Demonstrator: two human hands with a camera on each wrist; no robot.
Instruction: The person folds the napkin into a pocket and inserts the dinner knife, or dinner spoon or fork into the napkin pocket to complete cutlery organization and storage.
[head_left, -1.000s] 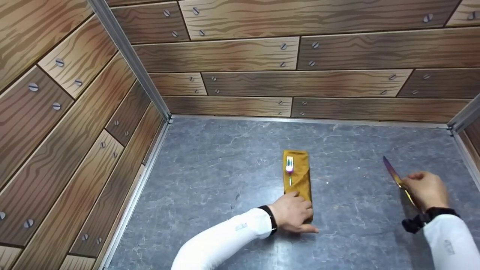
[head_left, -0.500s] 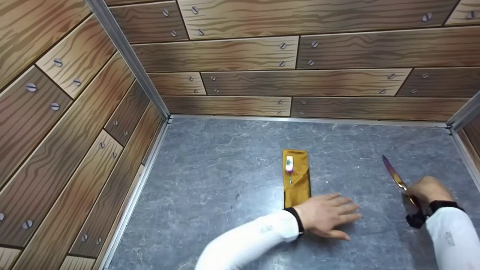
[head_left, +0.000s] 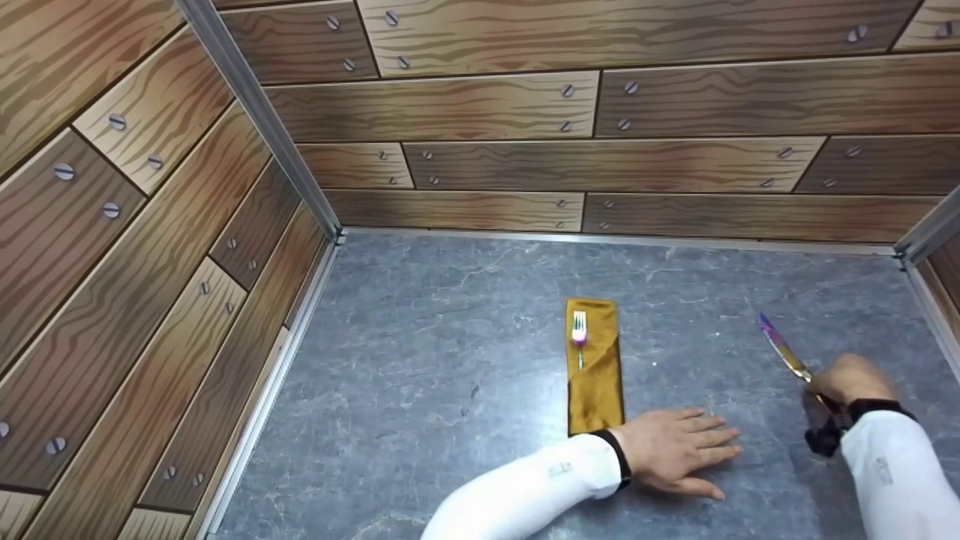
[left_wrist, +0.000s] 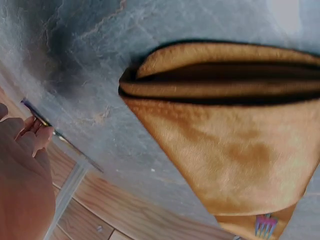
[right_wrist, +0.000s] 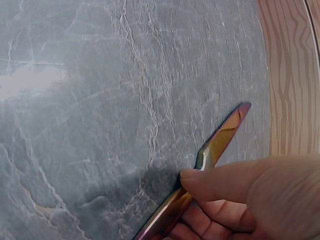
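Observation:
My right hand (head_left: pixel 855 377) pinches an iridescent table knife (head_left: pixel 783 349) by its handle. In the right wrist view the thumb presses the knife (right_wrist: pixel 220 142) near the neck, fingers beneath, the serrated blade pointing away. A folded mustard-gold cloth napkin (head_left: pixel 594 397) lies lengthwise on the grey surface. Tucked in its diagonal fold is a fork (head_left: pixel 579 330), tines showing and the lower handle hidden. Just right of the napkin's near end, my left hand (head_left: pixel 679 450) is spread palm down with straight fingers, holding nothing. The left wrist view shows the layered near end of the napkin (left_wrist: pixel 225 145).
A grey marbled tabletop (head_left: pixel 450 337) spreads under everything. Wood-plank panels stand at the back (head_left: pixel 487 165) and left (head_left: pixel 150 262), joined by a metal corner post (head_left: pixel 262 112). Another panel edge rises at the far right.
My left hand has left the napkin's near end and moved right, its fingers now spread. My right hand keeps the knife, with the wrist turned slightly. Fork and napkin stay put.

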